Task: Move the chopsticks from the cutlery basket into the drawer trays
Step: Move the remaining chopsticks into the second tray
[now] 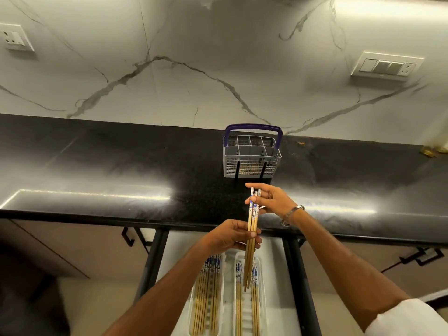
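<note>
Left hand [232, 235] and right hand [269, 198] both pinch the chopstick bundle [252, 229] above the right tray [263, 299]. Risk, as judged: uneven release could scatter sticks outside it.

Chopsticks [251, 238]: wood, glazed printed tops. Basket [252, 157] at 12 o'clock: grey plastic mesh. Counter [121, 166]: glossy black speckled stone. Wall [194, 57]: polished marble.

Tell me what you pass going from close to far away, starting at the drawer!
White drawer trays holding chopsticks → left hand gripping the bundle of wooden chopsticks with blue-patterned tops → right hand pinching its top end → grey plastic cutlery basket with purple handle on the black counter → white marble wall.
</note>
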